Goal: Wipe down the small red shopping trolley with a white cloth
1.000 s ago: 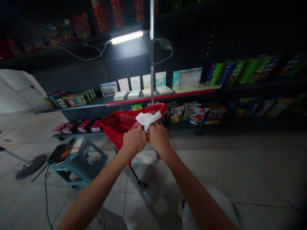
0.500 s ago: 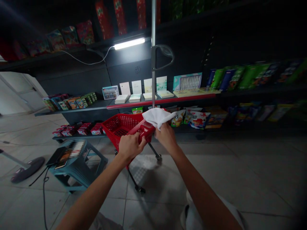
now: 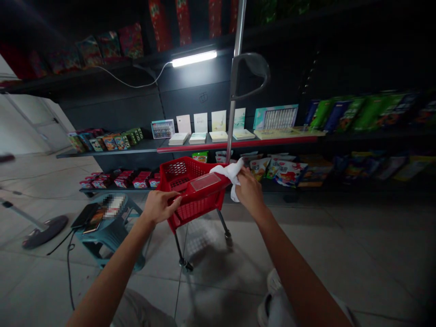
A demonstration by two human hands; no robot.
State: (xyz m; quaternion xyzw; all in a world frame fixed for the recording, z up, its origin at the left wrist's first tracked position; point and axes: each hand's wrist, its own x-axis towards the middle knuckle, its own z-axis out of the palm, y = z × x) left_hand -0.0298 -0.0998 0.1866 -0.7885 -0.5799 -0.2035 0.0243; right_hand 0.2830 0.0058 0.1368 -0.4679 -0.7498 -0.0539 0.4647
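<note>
Left hand (image 3: 160, 206): fingers curled over the near left corner of the red basket cart (image 3: 177, 170), gripping its rim at about 8 o'clock of the basket. A second ago it sat close against the other hand at the middle of the near rim; it has since slid out to the left.
Right hand (image 3: 250, 190): closed around the white cloth (image 3: 230, 171), bunching it against the basket's right end at about 3 o'clock. It has moved right along the rim, so the two hands are now well apart.
White cloth: crumpled, partly draped over the right corner and partly hanging below the fist; half a second ago it lay spread flatter on top.
Red basket cart: stands on its wheels on the tiled floor (image 3: 306, 236), now turned so that the clear panel (image 3: 205, 181) on its near bar faces up between the hands.
Metal pole (image 3: 235, 91): rises at 12 o'clock from the basket, with a grey loop handle near its top.
Stool (image 3: 112, 222): teal, at 9 o'clock of the basket, carrying flat dark items.
Shelf (image 3: 272, 141): behind the cart, red-edged, carrying boxes and cards.
</note>
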